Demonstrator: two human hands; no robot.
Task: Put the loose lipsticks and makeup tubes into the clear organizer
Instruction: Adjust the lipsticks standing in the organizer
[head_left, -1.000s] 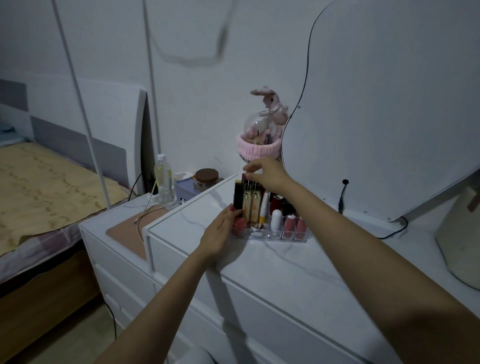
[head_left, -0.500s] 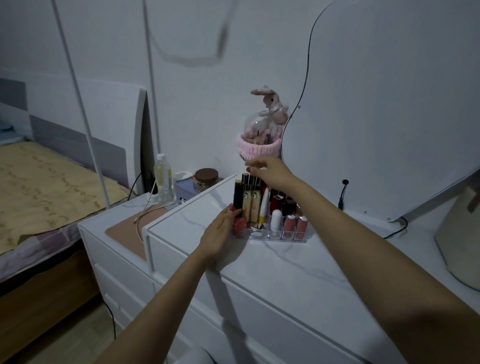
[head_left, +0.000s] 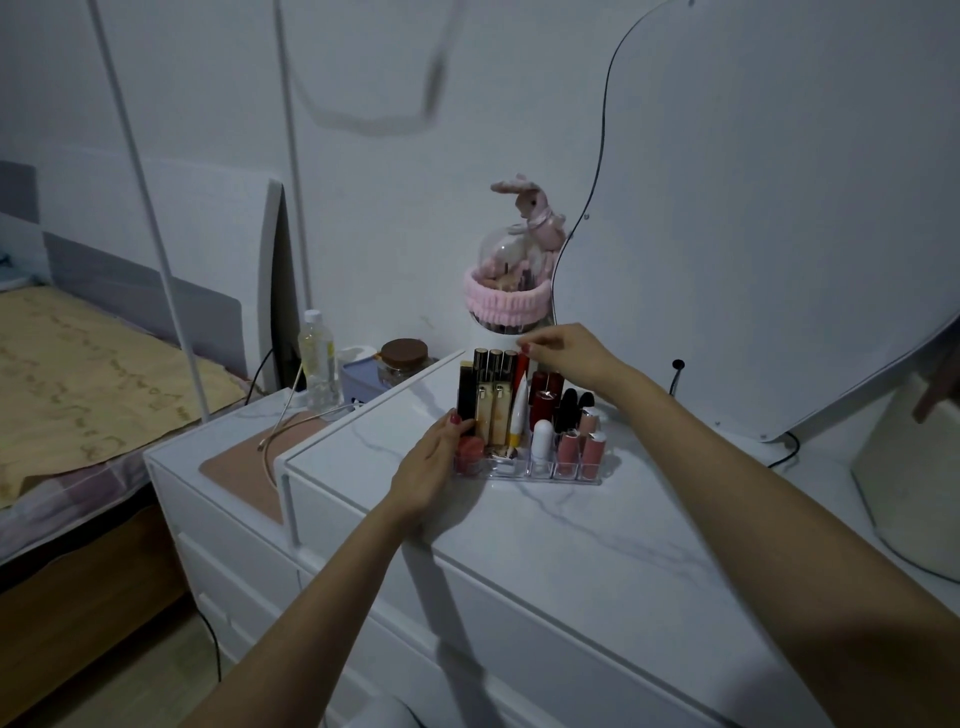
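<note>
The clear organizer (head_left: 524, 472) stands on the white marbled dresser top (head_left: 561, 535), filled with several upright lipsticks and tubes: tall gold-capped tubes (head_left: 493, 405), a white and yellow tube (head_left: 518, 410), dark red lipsticks (head_left: 544, 400) and pink ones (head_left: 582, 452). My left hand (head_left: 431, 467) rests against the organizer's left end, fingers on a black tube (head_left: 466, 395). My right hand (head_left: 566, 351) hovers over the back row, fingertips pinched at the top of a red tube (head_left: 522, 366).
A pink-banded dome with a plush rabbit (head_left: 511, 291) stands right behind the organizer, beside a large mirror (head_left: 779, 208). On the lower side cabinet are a water bottle (head_left: 317, 358), a brown-lidded jar (head_left: 402, 361) and a cable. A bed lies at the left.
My right hand has shifted slightly right along the back row, from the gold-capped tubes to the red tube. My left hand has stayed at the organizer's left end.
</note>
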